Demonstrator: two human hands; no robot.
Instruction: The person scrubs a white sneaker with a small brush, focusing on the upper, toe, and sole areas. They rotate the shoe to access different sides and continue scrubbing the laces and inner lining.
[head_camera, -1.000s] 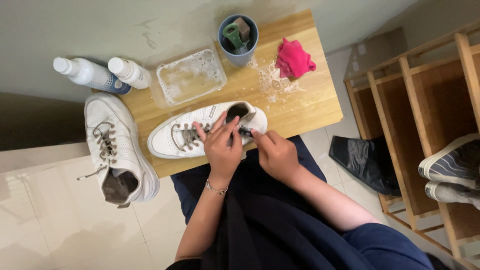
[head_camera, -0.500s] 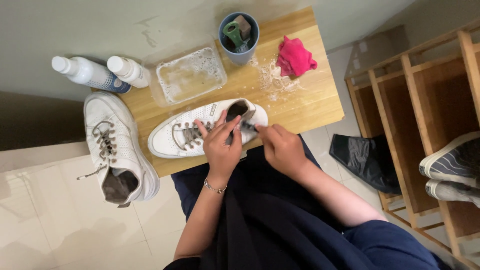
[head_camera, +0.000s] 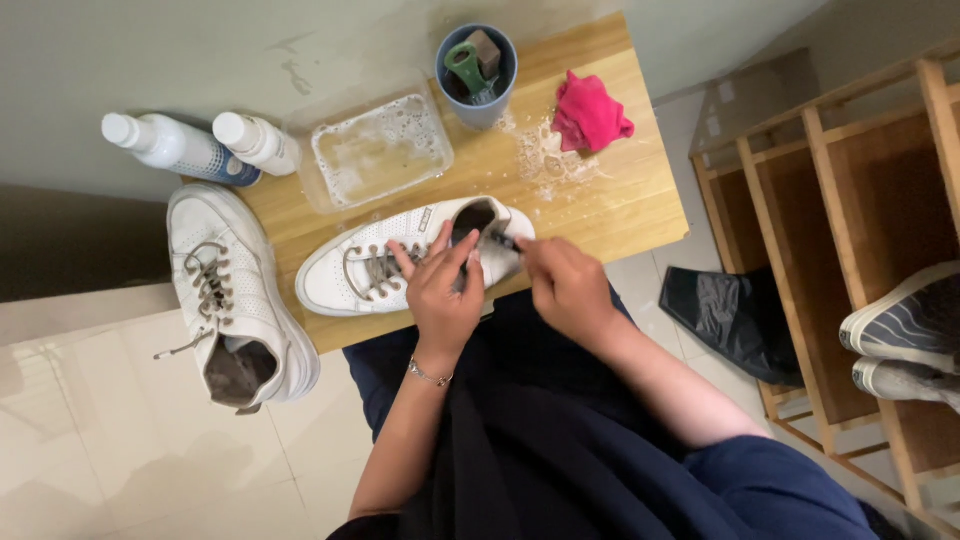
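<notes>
Pinning the white sneaker (head_camera: 400, 262) flat on the bench (head_camera: 620, 200), left hand (head_camera: 443, 290) steadies it so right hand (head_camera: 565, 285), pinching a small brush (head_camera: 503, 240), can reach its heel.

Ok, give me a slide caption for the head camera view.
Left hand steadies a white sneaker on a wooden table while the right hand works a small tool at its heel.

Two white plastic bottles lie side by side at the far left corner of the light wooden table (head_camera: 620, 200). The longer bottle (head_camera: 175, 147) has a blue label. The shorter bottle (head_camera: 257, 142) lies just right of it.
</notes>
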